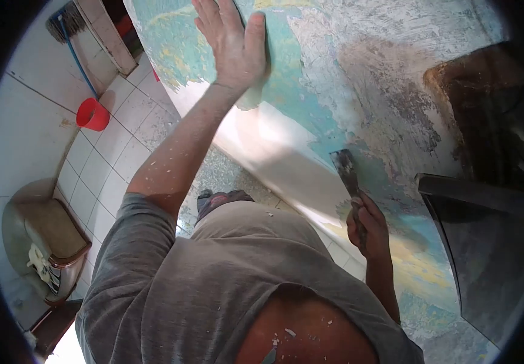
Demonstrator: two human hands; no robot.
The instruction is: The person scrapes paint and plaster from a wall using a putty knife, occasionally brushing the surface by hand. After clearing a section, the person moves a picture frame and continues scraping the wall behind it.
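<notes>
My left hand [233, 51] lies flat with spread fingers on a wall [304, 109] covered in peeling turquoise, yellow and white paint. In my right hand [368, 224] is the handle of a scraper [345, 167], its dark flat blade pointing up and to the left, close to the edge between turquoise paint and bare grey-white surface. Whether the blade touches the wall cannot be made out. Paint flakes stick to my left forearm and my grey shirt.
Right of the scraper are a dark panel [492, 242] and a dark recess with a brown edge [441, 82]. A red bucket [93, 114] stands on the tiled floor [116, 130], a mop [66, 25] is at upper left, and an armchair [52, 233] is at lower left.
</notes>
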